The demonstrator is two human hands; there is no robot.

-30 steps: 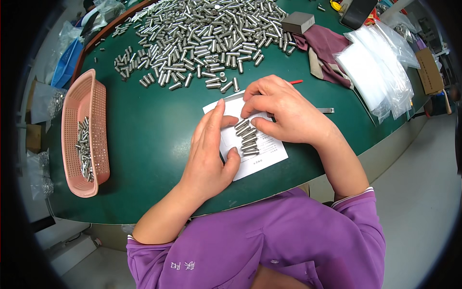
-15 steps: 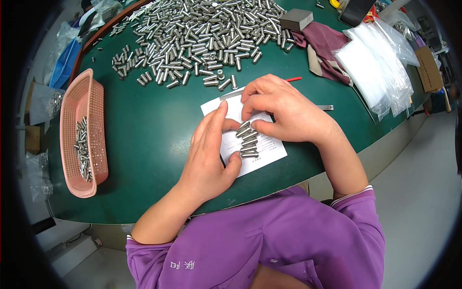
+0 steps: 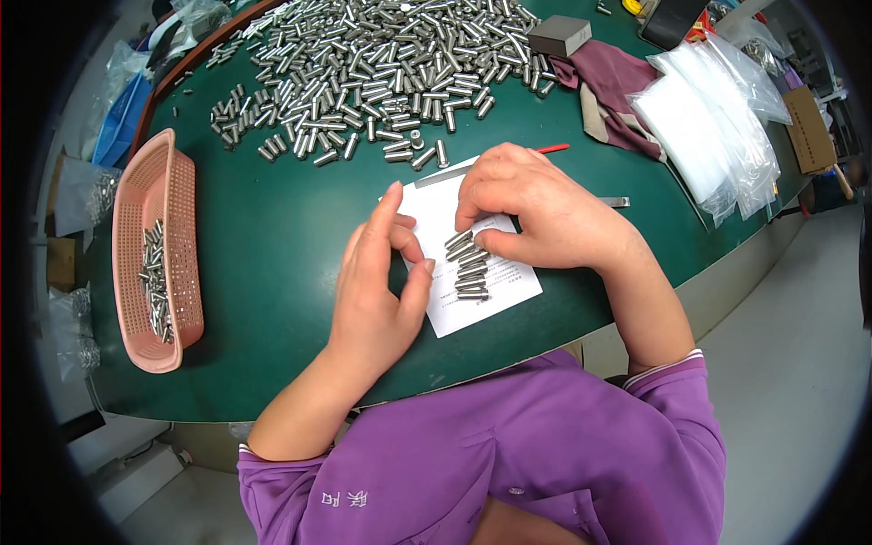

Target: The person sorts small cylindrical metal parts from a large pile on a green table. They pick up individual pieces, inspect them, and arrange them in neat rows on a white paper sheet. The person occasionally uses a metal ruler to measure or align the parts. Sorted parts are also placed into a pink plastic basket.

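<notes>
Several shiny metal pins (image 3: 471, 272) lie side by side in a short row on a printed white sheet (image 3: 454, 313). My right hand (image 3: 531, 195) is curled over the far end of this row, its thumb and forefinger closed about the end of the farthest pin. My left hand (image 3: 377, 282) hovers left of the row, over the sheet's left edge. Its fingers are apart and hold nothing. Beyond my right hand a flat metal strip (image 3: 440, 174) lies across the sheet's far edge, and a red, pen-like stick (image 3: 553, 148) shows behind the knuckles.
A big heap of metal pins (image 3: 381, 73) covers the far part of the green table (image 3: 272, 263). At the left stands a pink perforated basket (image 3: 186, 245) with more pins. A grey block (image 3: 559, 36), a maroon cloth (image 3: 618, 100) and clear plastic bags (image 3: 699, 127) lie at the far right.
My left hand has drawn back to the left, away from the row of pins, with its fingers apart. My right hand stays almost where it was.
</notes>
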